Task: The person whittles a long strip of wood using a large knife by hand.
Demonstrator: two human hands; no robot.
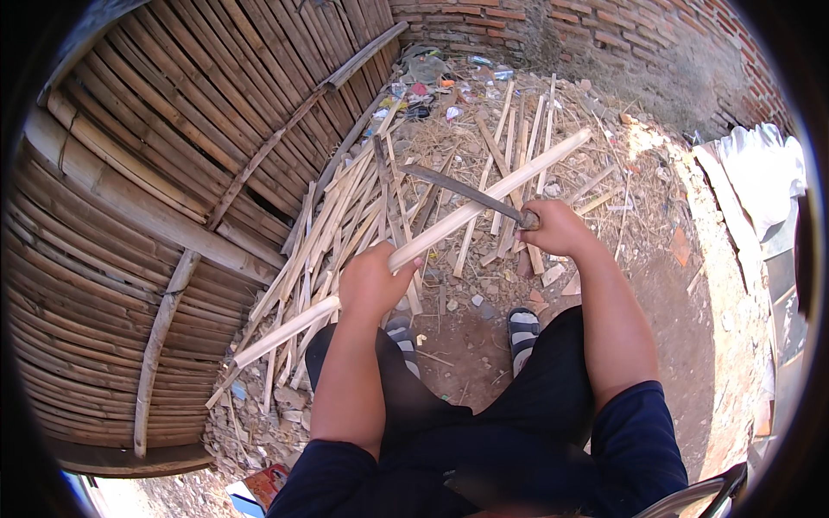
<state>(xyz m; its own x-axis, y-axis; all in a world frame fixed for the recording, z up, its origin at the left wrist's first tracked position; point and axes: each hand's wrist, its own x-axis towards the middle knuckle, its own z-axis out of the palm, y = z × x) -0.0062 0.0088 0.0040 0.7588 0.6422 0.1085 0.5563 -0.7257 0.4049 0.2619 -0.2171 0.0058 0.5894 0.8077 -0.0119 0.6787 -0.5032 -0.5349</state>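
Note:
My left hand (371,281) is closed round a long, pale split-wood or bamboo strip (546,162). The strip slants from the lower left, beside my left knee, up to the far right. In my right hand (554,228) is the handle of a machete (445,180) with a long, dark, slightly curved blade. Its blade points to the far left and crosses the strip between my two hands. Whether the edge touches the wood I cannot tell. Below and beyond the strip, a heap of similar pale strips (332,220) lies on the ground to the left.
A bamboo-slat wall (164,121) rises along the left, with a brick wall (604,43) at the back. Litter (423,91) is scattered at the far end. My sandalled feet stand on bare dirt. White sacking (760,177) lies at the right.

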